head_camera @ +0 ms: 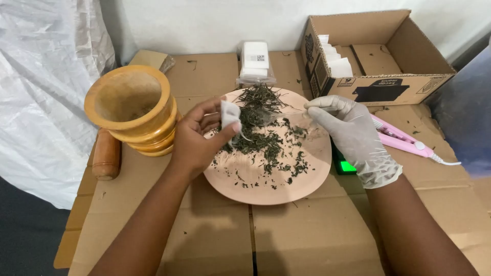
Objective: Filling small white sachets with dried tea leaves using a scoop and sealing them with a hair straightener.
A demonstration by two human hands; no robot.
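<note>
Pinching a small white sachet (229, 114) between thumb and fingers, our bare left hand (197, 137) holds it over the pink plate (307, 179) of dried green leaves (261, 133). Our gloved right hand (353, 134) grips a thin metal spoon (286, 115) whose tip sits in the leaves beside the sachet. A wooden mortar (130, 110) stands just left.

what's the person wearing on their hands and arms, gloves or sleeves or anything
The right hand wears a thin, whitish, slightly see-through disposable glove that ends in a loose, wrinkled cuff just past the wrist. The left hand is bare, with no glove. Both forearms are uncovered: no sleeves show, and no watch, ring or bracelet can be seen.
</note>
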